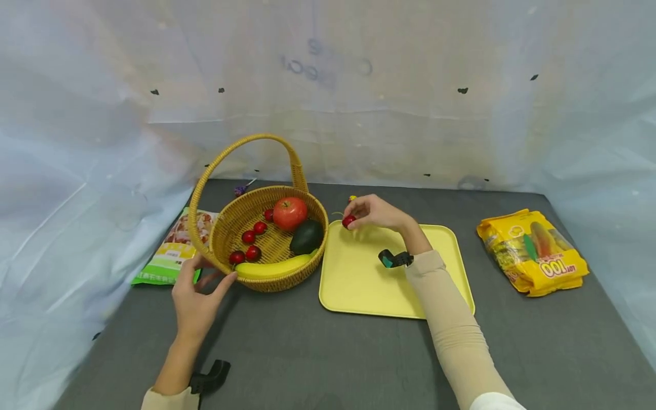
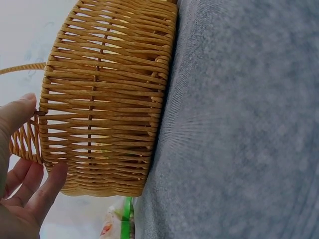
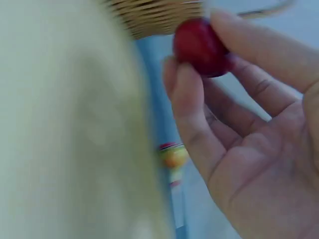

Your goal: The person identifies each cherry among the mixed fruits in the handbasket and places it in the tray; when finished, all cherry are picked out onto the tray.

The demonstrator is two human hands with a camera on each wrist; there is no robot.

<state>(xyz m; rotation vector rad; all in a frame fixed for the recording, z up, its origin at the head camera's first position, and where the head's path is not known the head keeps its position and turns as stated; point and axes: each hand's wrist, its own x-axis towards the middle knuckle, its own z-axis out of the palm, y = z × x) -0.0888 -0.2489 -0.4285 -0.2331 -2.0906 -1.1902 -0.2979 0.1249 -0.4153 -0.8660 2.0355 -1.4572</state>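
In the head view my right hand (image 1: 376, 213) pinches a red cherry (image 1: 348, 221) between thumb and fingers, over the far left corner of a yellow tray (image 1: 374, 296). The right wrist view shows the cherry (image 3: 200, 47) at the fingertips. My left hand (image 1: 197, 299) grips the rim of a wicker basket (image 1: 271, 285) where the handle joins it; the thumb and fingers also show at the basket wall (image 2: 104, 109) in the left wrist view. Inside the basket lie a red apple (image 1: 290, 213), a dark green avocado (image 1: 307, 237), a yellow banana (image 1: 277, 268) and several cherries (image 1: 253, 253).
A green and white food bag (image 1: 166, 259) lies left of the basket, partly behind it. One purple-wrapped lollipop (image 1: 240, 190) is behind the basket, and a yellow-wrapped one (image 1: 352, 198) lies beyond the tray. At the right lies a yellow snack bag (image 1: 533, 252) on the grey table (image 1: 328, 353).
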